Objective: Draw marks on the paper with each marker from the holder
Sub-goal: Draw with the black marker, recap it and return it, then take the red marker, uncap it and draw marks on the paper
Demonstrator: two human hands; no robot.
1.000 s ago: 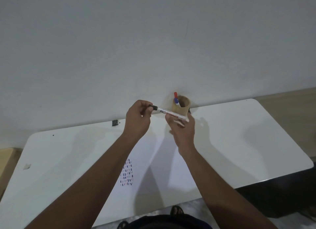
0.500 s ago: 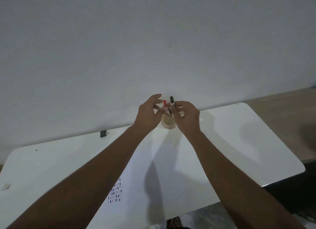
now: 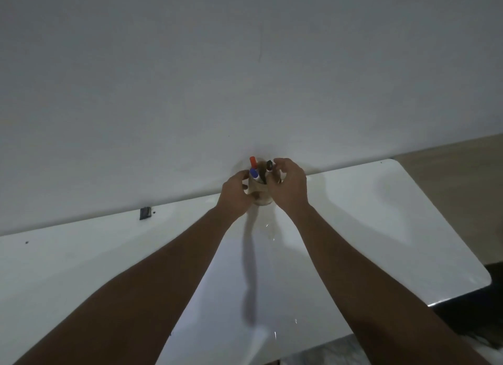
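The holder (image 3: 260, 194) now sits between my hands, my left hand (image 3: 236, 193) cupping its side. My right hand (image 3: 289, 186) has lowered the black marker (image 3: 269, 165) in, fingertips pinching it, beside the red marker (image 3: 253, 161) and blue marker (image 3: 254, 173) (paper (image 3: 231, 296) under my forearms).

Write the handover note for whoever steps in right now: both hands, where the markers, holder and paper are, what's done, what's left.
Left hand: curled against the left side of the holder, apparently steadying it.
Right hand: fingertips at the black-capped marker, which stands in the holder; whether it is pinched cannot be told.
Red-capped marker and blue-capped marker stand in the holder, at the table's far edge by the wall.
Paper lies between the forearms; no marks show on its visible part.
Done: cannot tell from here.
Left: cannot tell which markers remain.
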